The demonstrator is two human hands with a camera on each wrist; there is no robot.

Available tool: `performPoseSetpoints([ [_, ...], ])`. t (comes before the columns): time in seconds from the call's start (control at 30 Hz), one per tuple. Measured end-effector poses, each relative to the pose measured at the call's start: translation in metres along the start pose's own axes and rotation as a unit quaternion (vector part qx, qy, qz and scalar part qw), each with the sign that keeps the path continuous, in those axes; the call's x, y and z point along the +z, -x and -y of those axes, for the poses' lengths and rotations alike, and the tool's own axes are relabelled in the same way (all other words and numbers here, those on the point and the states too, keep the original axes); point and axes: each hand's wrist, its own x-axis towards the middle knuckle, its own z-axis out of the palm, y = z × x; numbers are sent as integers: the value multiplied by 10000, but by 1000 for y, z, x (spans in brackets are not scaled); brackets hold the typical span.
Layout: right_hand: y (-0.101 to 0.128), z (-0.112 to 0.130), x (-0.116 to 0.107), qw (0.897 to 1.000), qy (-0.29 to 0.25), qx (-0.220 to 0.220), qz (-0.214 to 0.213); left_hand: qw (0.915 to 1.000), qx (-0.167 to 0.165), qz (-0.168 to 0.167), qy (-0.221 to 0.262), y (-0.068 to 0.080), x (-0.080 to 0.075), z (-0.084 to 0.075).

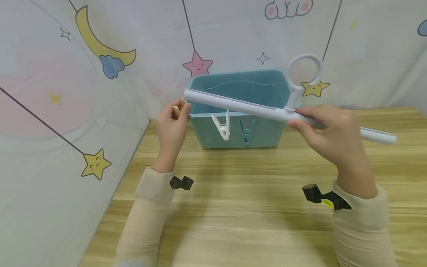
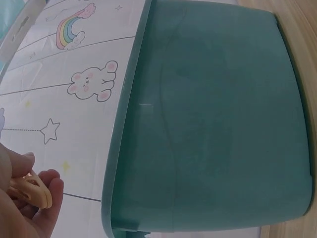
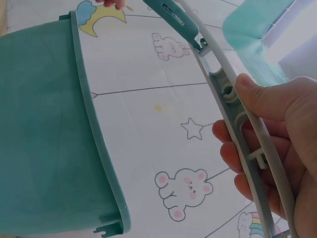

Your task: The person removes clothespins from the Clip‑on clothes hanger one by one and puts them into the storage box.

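My right hand [image 1: 337, 137] grips a white clip hanger [image 1: 233, 104] just beside its open ring hook [image 1: 305, 55]. The bar slants across the front of a teal bin, its left end higher. From it hang a white clip [image 1: 222, 128] and a teal clip [image 1: 247, 133]. In the right wrist view, fingers and thumb wrap the slotted bar [image 3: 228, 94], with the teal clip [image 3: 173, 20] farther along. At the bar's left end, my left hand [image 1: 171, 128] pinches a peach-coloured clip [image 2: 34, 191]; whether that clip touches the bar is unclear.
Behind the hanger, the teal bin [image 1: 203, 131] stands on the wood-grain table [image 1: 233, 207]; its contents cannot be seen. A white cloth backdrop [image 1: 143, 29] with cartoon prints rises at the back and left. Black cameras are strapped at both sleeves.
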Motion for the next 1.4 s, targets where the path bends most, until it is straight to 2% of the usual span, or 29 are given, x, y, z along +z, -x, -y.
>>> performPoseSetpoints([
  [0.2,0,1,-2,10000,-34,-19,45,9952,-840,302,390,-14,8,1],
  [0.33,0,1,-2,10000,9,-31,79,9887,-1399,379,385,-21,14,2],
  [0.5,0,1,-2,9999,-12,-101,103,9809,-1839,515,358,-28,22,2],
  [0.63,0,1,-2,9998,-24,-140,117,9785,-1951,673,19,-33,28,4],
  [0.73,0,1,-2,9998,-32,-146,136,9786,-1881,770,-336,-35,31,4],
  [0.9,0,0,-3,9997,-32,-167,190,9804,-1737,870,-339,-37,34,5],
  [1.13,0,0,-4,9995,-4,-162,266,9755,-1771,1215,-473,-38,35,10],
  [1.4,0,-3,-7,9990,-116,-155,396,9707,-1822,1465,-554,-37,36,12],
])
